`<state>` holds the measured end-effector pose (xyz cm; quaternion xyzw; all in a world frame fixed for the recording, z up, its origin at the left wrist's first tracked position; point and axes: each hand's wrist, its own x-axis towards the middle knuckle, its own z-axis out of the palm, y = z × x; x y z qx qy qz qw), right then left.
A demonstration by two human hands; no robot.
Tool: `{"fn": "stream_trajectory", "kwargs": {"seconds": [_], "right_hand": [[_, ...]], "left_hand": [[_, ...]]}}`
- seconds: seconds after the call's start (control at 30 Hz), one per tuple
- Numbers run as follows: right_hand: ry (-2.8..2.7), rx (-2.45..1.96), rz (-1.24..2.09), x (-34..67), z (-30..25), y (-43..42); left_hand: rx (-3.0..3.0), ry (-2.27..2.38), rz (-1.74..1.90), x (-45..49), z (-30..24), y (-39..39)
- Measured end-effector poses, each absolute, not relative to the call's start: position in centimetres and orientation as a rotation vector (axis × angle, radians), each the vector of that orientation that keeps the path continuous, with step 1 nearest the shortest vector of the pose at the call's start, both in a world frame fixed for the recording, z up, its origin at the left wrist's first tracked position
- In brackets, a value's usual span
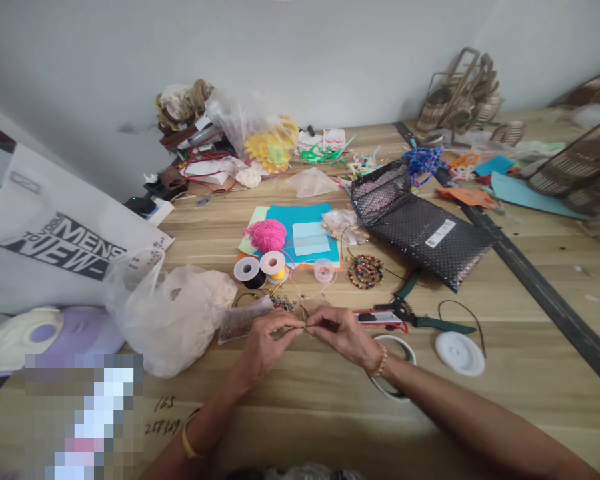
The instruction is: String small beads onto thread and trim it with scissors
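Both my hands meet at the table's middle front. My left hand (267, 343) and my right hand (343, 333) each pinch a thin cord (305, 293), fingertips almost touching. The pale cord loops up toward a small clear spool (324, 270). Loose small beads (283, 303) and a clear packet of beads (243, 321) lie just beyond my left hand. A coil of coloured beads (366, 271) sits beyond my right hand. What sits exactly between the fingertips is too small to make out.
Green-handled pliers (420, 313), a white lid (459, 353), thread spools (260, 267), pink yarn (267, 235) on coloured paper sheets (300, 223), a black bubble mailer (420, 223), a crumpled plastic bag (173, 313) and a white printed bag (60, 243) crowd the wooden table (520, 373). Baskets stand far right.
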<state>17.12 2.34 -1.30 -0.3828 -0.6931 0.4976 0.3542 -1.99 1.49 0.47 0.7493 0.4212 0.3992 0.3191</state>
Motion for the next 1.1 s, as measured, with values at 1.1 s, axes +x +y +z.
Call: {"fn": "stream_trajectory", "kwargs": {"seconds": [1.1], "right_hand": [[-1.832, -0.995, 1.293, 17.1, -0.7, 2.0]], "left_hand": [[2.025, 1.249, 0.969, -2.0, 1.6, 1.4]]}}
